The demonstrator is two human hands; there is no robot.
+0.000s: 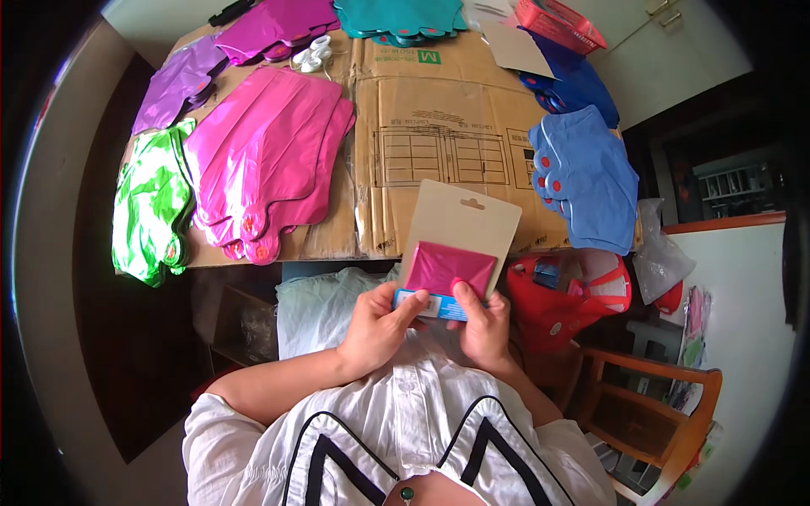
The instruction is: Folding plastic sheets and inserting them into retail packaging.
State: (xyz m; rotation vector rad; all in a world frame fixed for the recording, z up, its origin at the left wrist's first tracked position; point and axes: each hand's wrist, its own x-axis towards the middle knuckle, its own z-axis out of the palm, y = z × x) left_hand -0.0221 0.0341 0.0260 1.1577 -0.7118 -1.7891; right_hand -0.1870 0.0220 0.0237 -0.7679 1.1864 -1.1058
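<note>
We are observing the left hand (377,325) curling around the lower left corner of a tan cardboard backing card (462,232), its thumb pressing flat across a blue printed strip (419,302) at the card's bottom edge. The right hand (483,327) is gripping the lower right corner in the same way, thumb on top and fingers closed behind. Both hands are holding the card in front of the chest, just short of the table edge. We are noting a folded magenta foil balloon (448,267), glossy and creased, lying against the card's face just above the thumbs. The card itself is matte, with rounded corners and a slotted hang hole near the top.

Beyond the hands, flattened corrugated cardboard (439,110) is covering the table. On it we are recording stacks of flat foil balloons: shiny pink ones (270,156) at left centre, crinkled green ones (152,211) at far left, purple ones (177,80) above those, pale blue ones (586,173) at right, and teal ones (401,17) at the far edge. A red plastic bag (561,308) is slumping just right of the hands.
</note>
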